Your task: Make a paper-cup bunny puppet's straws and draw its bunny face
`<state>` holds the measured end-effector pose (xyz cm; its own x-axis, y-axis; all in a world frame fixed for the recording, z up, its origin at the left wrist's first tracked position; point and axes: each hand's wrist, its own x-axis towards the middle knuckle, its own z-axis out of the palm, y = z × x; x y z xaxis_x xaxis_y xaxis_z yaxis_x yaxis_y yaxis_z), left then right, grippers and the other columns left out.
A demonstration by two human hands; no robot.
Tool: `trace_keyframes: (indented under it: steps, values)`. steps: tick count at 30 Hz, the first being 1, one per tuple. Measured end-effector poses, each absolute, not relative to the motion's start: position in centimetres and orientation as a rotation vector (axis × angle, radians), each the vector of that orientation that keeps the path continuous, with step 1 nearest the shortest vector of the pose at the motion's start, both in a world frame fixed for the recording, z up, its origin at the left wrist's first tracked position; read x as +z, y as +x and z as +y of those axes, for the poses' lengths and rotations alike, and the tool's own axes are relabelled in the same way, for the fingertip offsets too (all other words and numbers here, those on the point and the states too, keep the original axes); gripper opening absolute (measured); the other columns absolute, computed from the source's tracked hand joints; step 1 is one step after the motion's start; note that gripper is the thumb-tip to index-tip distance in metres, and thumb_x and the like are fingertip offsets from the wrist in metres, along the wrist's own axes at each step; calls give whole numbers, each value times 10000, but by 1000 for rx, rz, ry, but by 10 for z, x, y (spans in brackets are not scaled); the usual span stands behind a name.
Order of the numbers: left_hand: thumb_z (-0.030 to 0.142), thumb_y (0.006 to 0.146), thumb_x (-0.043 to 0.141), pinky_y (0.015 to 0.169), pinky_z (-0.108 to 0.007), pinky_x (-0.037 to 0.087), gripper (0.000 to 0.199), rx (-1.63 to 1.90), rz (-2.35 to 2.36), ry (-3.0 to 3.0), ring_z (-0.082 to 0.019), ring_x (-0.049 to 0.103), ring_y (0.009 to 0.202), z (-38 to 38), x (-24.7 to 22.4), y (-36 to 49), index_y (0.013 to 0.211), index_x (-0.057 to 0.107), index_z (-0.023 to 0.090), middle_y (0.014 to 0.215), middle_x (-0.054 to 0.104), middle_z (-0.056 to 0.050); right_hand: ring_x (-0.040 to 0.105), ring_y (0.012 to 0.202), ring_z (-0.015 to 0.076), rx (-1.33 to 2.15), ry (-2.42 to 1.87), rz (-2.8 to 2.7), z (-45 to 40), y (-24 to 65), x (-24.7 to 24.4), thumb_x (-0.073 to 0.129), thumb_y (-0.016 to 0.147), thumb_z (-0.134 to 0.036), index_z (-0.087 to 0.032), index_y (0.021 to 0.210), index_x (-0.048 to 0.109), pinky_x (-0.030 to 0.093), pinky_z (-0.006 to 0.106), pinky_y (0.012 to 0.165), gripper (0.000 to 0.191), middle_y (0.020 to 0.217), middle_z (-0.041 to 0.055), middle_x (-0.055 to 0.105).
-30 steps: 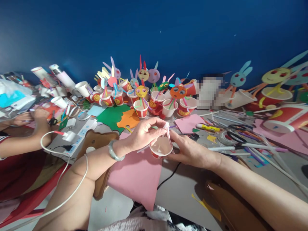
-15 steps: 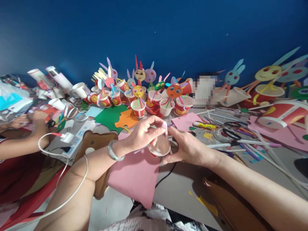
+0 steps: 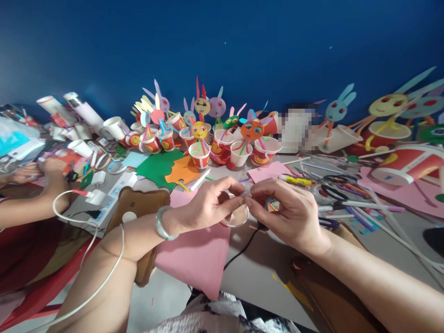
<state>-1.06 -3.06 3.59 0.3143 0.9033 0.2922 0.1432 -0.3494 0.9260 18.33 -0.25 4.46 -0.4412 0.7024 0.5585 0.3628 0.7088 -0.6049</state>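
Note:
My left hand [image 3: 211,203], with a pale bangle at its wrist, and my right hand [image 3: 291,210] meet at their fingertips. Both are pinched at a small whitish piece [image 3: 246,193], too small to make out well. Just below and behind the fingers is a paper cup [image 3: 238,216], its open mouth facing up and partly hidden by my left hand. A pink sheet [image 3: 197,249] lies under my left hand and beside the cup.
Decorated cups with paper rabbit faces [image 3: 199,155] line the blue wall. Green paper [image 3: 159,166], a power strip [image 3: 116,194] and a co-worker's arm [image 3: 31,208] are left. Scissors [image 3: 333,192], straws and a yellow marker [image 3: 294,179] lie right.
My right hand has left the cup's side and closed its fingers against my left fingertips. The strip seen standing at the cup's rim no longer shows there. A white stick now shows behind my left hand.

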Motion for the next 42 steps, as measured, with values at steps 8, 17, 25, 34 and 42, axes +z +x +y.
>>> trace_keyframes:
  steps: [8, 17, 25, 34, 42]
  values:
    - [380, 965, 597, 524, -172, 484, 210, 1114, 870, 1698, -62, 556, 534, -31, 31, -8, 960, 526, 182, 659, 555, 40, 662, 609, 183, 485, -899, -2083, -8, 184, 48, 586, 899, -301, -276, 789, 602, 536, 317, 607, 114, 673, 16, 697]
    - [425, 934, 639, 572, -184, 489, 268, 1101, 859, 1619, -74, 599, 608, -27, 28, -8, 942, 528, 181, 731, 570, 28, 643, 582, 158, 617, -890, -2078, -6, 185, 50, 574, 884, -259, -259, 777, 598, 516, 295, 580, 109, 708, 8, 720]
    - [383, 954, 623, 586, -192, 502, 237, 1142, 907, 1667, -88, 628, 644, -30, 35, -11, 1055, 560, 178, 788, 595, 2, 689, 667, 177, 598, -832, -2100, -3, 186, 47, 585, 944, -314, -254, 829, 635, 532, 308, 625, 139, 790, 33, 753]
    - [416, 976, 577, 572, -200, 505, 238, 1125, 822, 1629, -90, 611, 612, -25, 37, -12, 998, 533, 184, 733, 572, 15, 690, 651, 189, 664, -846, -2100, -4, 186, 50, 551, 970, -353, -264, 829, 643, 552, 333, 632, 190, 755, 33, 744]
    - [373, 991, 560, 600, -201, 511, 184, 1116, 765, 1702, -81, 630, 647, -18, 31, -14, 993, 519, 194, 827, 563, 8, 686, 596, 159, 1007, -873, -1928, -6, 183, 52, 600, 951, -375, -218, 811, 641, 553, 270, 558, 215, 686, 20, 726]
